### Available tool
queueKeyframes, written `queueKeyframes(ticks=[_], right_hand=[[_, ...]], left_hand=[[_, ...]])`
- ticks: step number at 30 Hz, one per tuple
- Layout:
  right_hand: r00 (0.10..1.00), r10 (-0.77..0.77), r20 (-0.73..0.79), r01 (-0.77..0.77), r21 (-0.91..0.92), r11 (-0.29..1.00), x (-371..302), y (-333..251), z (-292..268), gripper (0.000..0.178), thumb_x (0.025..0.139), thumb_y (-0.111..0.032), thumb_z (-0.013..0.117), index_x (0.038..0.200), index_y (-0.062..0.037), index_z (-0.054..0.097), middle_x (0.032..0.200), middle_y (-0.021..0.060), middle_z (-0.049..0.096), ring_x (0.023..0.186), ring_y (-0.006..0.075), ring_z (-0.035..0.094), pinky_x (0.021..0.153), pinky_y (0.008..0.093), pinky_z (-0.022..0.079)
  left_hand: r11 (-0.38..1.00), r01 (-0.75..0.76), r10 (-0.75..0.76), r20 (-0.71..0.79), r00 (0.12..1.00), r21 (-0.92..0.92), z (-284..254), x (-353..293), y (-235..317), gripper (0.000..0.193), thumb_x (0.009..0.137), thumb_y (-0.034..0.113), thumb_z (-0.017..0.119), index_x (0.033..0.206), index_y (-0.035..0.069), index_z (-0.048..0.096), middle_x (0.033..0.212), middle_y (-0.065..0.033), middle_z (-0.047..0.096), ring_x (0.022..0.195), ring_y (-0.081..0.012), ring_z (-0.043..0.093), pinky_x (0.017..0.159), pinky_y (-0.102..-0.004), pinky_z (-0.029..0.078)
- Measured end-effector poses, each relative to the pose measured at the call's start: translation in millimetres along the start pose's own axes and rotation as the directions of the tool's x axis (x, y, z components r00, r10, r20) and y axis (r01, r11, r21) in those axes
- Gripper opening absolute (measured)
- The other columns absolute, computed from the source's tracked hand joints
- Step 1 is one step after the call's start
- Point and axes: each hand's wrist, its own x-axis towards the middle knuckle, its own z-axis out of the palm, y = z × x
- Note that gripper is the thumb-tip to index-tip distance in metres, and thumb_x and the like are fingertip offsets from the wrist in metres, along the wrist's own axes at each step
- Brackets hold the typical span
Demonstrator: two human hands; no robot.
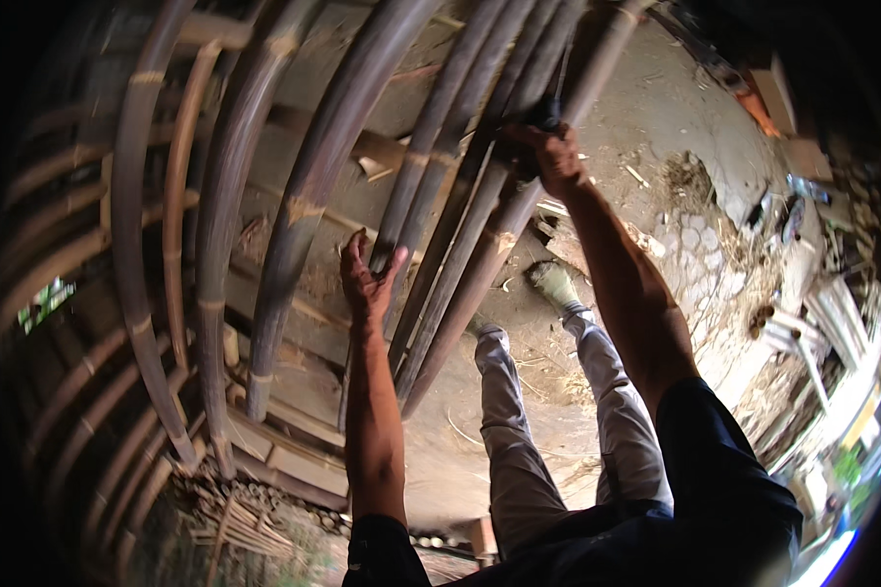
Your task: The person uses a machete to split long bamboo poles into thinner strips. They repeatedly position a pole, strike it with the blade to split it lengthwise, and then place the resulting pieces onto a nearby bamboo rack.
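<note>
Long dark bamboo poles slant across the view, several of them side by side. My right hand is closed around a black tool, blurred, with a thin rod rising from it; it looks like a drill, but its shape is partly hidden. This tool sits against the rightmost brown bamboo pole. Left of it, my left hand is raised with thumb and fingers apart, close to the lower part of a thinner dark pole. Nothing shows in that hand.
Crosswise bamboo bars make a frame at the left. My feet stand on a dirt floor strewn with chips. Cut bamboo pieces are heaped at the right, and a stack of bamboo ends lies at lower left.
</note>
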Motion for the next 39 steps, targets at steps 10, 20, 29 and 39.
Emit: queueKeyframes(ticks=[10,20,29,39], right_hand=[[0.877,0.465,-0.123,-0.445,0.16,0.881,4.8,-12.6,8.4,0.029,0.091,-0.027,0.064,0.113,-0.0079,0.065,0.092,0.0035,0.07,0.074,0.0133,0.065,0.063,0.0272,0.051],[0.873,0.477,-0.1,-0.458,0.166,0.873,12.0,-9.7,0.4,0.024,0.096,-0.029,0.059,0.106,-0.0077,0.066,0.087,0.0025,0.069,0.065,0.0111,0.061,0.052,0.0233,0.045],[0.869,0.405,-0.286,-0.403,0.068,0.913,52.2,-20.7,-5.0,0.032,0.097,-0.027,0.057,0.12,-0.0059,0.063,0.106,0.0061,0.07,0.091,0.0177,0.066,0.073,0.0289,0.053],[0.919,0.394,0.011,-0.394,0.051,0.918,5.6,3.8,-30.6,0.038,0.1,-0.036,0.049,0.122,-0.0069,0.059,0.093,0.0,0.064,0.078,0.0141,0.057,0.072,0.0271,0.047]], left_hand=[[0.947,0.282,-0.208,-0.382,0.9,0.15,16.0,-136.0,43.6,0.058,0.088,0.048,0.063,0.126,0.006,0.051,0.12,-0.0177,0.052,0.115,-0.0366,0.048,0.099,-0.0503,0.035],[0.877,0.389,-0.249,-0.427,0.869,0.282,-43.4,-113.7,-29.1,0.053,0.091,0.048,0.058,0.127,0.01,0.051,0.124,-0.0118,0.054,0.118,-0.0334,0.048,0.103,-0.0541,0.03],[0.71,0.688,-0.586,-0.417,0.694,0.147,8.0,-210.3,-35.3,0.075,0.094,0.06,0.044,0.149,0.012,0.03,0.155,-0.0158,0.023,0.146,-0.0404,0.011,0.111,-0.065,0.007],[0.784,0.621,-0.488,-0.597,0.636,0.02,-6.0,-235.0,-49.8,0.075,0.088,0.054,0.061,0.141,0.004,0.042,0.135,-0.0162,0.05,0.127,-0.0351,0.043,0.105,-0.0552,0.024]])
